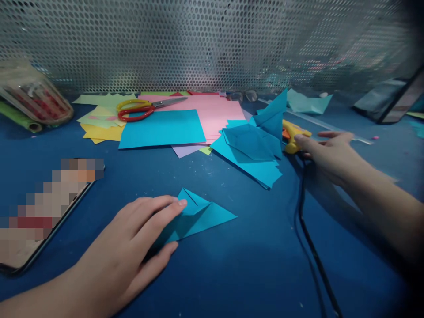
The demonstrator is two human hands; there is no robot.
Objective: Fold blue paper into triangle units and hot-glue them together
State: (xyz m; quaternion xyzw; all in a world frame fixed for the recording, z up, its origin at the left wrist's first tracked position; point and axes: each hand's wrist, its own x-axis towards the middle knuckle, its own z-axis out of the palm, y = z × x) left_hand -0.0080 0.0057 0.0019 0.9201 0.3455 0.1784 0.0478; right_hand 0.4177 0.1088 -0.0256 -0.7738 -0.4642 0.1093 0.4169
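Observation:
A folded piece of blue paper (198, 221) lies at the front middle of the table. My left hand (142, 238) rests over its left end, fingers on top and thumb along the near side, holding it down. Over on the right, my right hand (334, 154) has thumb and fingers on a yellow glue gun (296, 136), whose black cord (306, 229) runs towards the front edge. The glue gun's front end is partly hidden behind a standing folded blue paper piece (273, 115). That piece sits on several blue sheets (253, 165).
Red-and-yellow-handled scissors (139, 110) lie on a flat blue sheet (162, 130) and a pink paper stack (221, 115). A phone (49, 221) is at left, a clear jar (36, 95) behind it. A ruler (334, 126) lies right, before a perforated metal panel (198, 44).

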